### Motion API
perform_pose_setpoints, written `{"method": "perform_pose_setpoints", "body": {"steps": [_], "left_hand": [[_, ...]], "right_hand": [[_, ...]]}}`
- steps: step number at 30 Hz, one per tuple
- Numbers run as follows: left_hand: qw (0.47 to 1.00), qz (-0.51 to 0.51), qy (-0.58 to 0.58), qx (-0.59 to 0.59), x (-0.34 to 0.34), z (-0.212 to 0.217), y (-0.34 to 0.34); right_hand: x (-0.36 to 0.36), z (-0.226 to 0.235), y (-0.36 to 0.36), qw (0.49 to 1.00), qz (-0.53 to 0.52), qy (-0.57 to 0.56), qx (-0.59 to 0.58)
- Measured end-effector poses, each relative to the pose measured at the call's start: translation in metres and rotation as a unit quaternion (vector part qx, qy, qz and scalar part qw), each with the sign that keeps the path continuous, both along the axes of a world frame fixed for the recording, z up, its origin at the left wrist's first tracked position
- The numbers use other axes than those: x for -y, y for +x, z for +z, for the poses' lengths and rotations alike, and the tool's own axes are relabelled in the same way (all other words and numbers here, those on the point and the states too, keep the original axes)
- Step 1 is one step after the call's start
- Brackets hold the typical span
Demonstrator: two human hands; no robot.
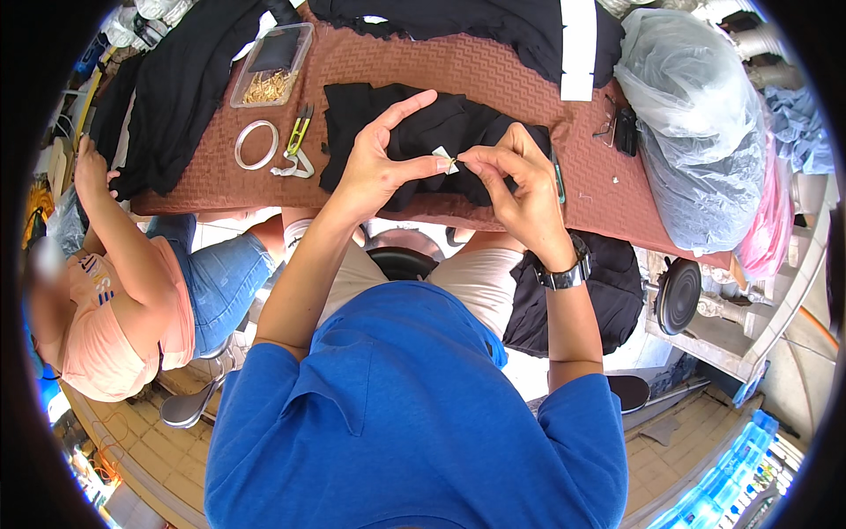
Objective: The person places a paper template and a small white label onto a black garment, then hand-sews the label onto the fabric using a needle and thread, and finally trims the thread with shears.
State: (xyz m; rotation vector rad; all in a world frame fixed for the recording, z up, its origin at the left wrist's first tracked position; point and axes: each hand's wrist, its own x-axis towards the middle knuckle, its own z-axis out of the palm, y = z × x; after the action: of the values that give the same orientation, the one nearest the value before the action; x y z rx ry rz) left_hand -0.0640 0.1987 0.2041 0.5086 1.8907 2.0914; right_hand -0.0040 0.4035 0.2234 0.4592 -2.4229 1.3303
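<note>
Above a folded black garment on the table, my left hand has its thumb on a small white tag. The index finger sticks out away from the thumb, and the other fingers are mostly hidden. My right hand is closed in a pinch on a tiny gold-coloured pin at the tag. Whether the pin passes through the tag is too small to tell. To the left lie yellow-green thread snips on the tablecloth, apart from both hands.
A clear plastic box holds many gold-coloured pins. Near it lies a white ring. More black fabric lies at left, beside a seated co-worker. A large plastic bag stands at right on the brown tablecloth.
</note>
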Motion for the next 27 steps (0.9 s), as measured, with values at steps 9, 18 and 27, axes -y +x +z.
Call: {"method": "perform_pose_setpoints", "body": {"steps": [9,18,27], "left_hand": [[1.0,-0.015,-0.009,0.003,0.0,0.001,0.001],[0.999,-0.036,-0.021,-0.007,0.0,0.0,0.001],[1.0,-0.024,-0.002,-0.003,0.001,0.002,0.001]], "right_hand": [[-0.006,-0.003,-0.003,0.998,0.022,-0.033,0.042],[-0.018,-0.007,-0.006,0.996,0.06,-0.032,0.06],[-0.016,-0.002,-0.006,0.997,0.055,-0.038,0.045]]}}
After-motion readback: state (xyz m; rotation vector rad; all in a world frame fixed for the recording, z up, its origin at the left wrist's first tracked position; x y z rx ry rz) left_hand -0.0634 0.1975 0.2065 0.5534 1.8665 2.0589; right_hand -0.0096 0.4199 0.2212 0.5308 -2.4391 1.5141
